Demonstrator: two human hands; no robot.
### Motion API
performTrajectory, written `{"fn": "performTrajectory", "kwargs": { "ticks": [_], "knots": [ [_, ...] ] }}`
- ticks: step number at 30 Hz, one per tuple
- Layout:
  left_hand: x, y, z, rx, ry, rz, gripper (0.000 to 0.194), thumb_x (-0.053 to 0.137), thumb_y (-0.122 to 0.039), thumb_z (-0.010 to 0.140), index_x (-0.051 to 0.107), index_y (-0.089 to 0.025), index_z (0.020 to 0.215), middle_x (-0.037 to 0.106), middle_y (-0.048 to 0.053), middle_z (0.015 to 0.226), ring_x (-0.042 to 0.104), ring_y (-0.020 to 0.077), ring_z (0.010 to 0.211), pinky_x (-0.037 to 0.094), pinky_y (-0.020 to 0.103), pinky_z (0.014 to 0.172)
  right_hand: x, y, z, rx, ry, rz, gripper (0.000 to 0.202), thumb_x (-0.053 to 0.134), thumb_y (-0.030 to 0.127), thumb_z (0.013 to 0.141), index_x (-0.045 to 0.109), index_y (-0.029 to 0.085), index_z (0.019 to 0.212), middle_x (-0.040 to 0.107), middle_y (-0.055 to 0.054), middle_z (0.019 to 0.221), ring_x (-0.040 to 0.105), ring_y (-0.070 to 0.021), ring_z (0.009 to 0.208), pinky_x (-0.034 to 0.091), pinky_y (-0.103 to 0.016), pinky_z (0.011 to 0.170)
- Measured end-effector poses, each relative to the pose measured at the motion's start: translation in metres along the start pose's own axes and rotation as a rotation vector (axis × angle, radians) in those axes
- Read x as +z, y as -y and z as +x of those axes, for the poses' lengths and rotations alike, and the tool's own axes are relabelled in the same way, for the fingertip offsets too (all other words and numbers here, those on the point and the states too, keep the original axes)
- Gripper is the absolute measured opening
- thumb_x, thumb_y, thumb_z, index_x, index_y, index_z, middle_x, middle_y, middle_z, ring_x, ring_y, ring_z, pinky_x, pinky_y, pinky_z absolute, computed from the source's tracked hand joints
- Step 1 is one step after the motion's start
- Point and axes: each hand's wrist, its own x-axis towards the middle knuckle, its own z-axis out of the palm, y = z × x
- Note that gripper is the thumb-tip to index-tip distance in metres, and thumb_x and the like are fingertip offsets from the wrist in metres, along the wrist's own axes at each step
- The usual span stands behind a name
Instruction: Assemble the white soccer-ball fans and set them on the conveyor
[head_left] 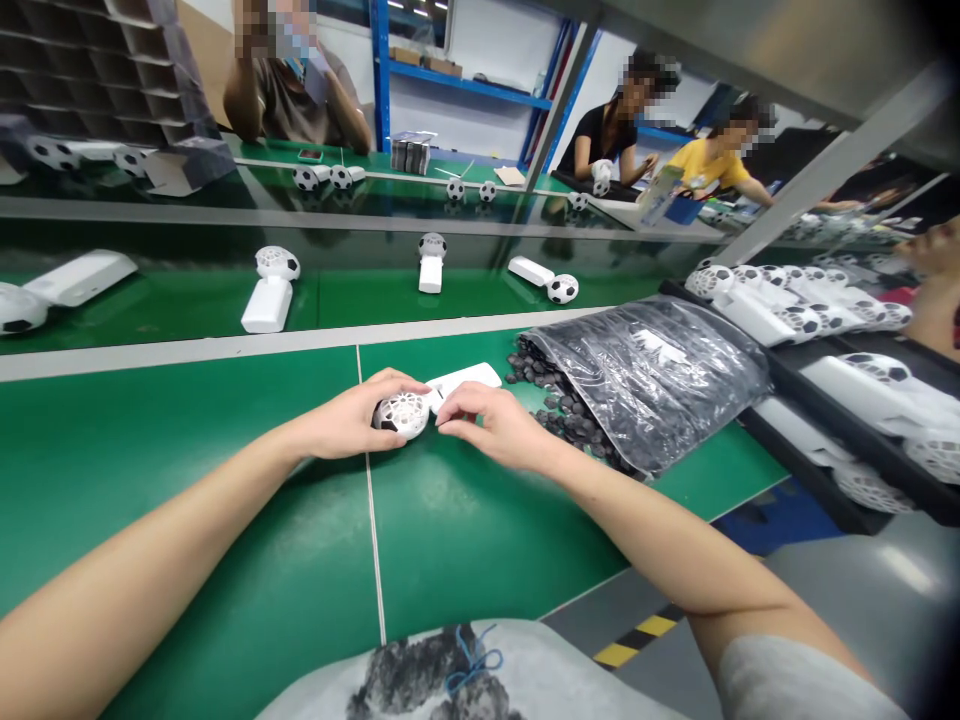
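A white handheld fan with a soccer-ball head lies on the green table, its flat handle pointing away to the right. My left hand is closed round the ball head, thumb on the near side and fingers over the far side. The head's white lattice faces up, with black patches at its sides. My right hand is pinched at the neck between head and handle; whatever its fingertips hold is hidden. Right of that hand, small black pieces spill from a clear plastic bag.
Beyond the table edge, several similar fans, one upright in view, lie on a green conveyor belt. Black trays of fans stand at the right. Co-workers sit across the line; a person's arm reaches in at far right.
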Motion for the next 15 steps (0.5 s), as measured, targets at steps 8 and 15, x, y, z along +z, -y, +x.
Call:
{"fn": "performTrajectory", "kwargs": {
  "ticks": [8, 15],
  "knots": [
    [0.007, -0.002, 0.000, -0.003, -0.058, -0.001, 0.051, 0.059, -0.023, 0.070, 0.046, -0.024, 0.119, 0.044, 0.004, 0.118, 0.048, 0.0205, 0.107, 0.039, 0.034, 0.095, 0.013, -0.002, 0.010, -0.029, 0.025, 0.070, 0.006, 0.058, 0.012, 0.080, 0.059, 0.016, 0.076, 0.060, 0.000, 0.074, 0.054, -0.0126, 0.071, 0.042, -0.025, 0.069],
    [0.017, -0.008, 0.002, -0.042, -0.177, 0.022, 0.046, 0.065, -0.034, 0.067, 0.053, -0.022, 0.110, 0.047, 0.005, 0.109, 0.050, 0.0230, 0.101, 0.042, 0.038, 0.089, 0.020, -0.004, 0.013, -0.022, -0.040, -0.008, 0.008, 0.057, 0.011, 0.081, 0.060, 0.017, 0.076, 0.060, 0.001, 0.074, 0.054, -0.0122, 0.070, 0.041, -0.023, 0.067]
  ]
}}
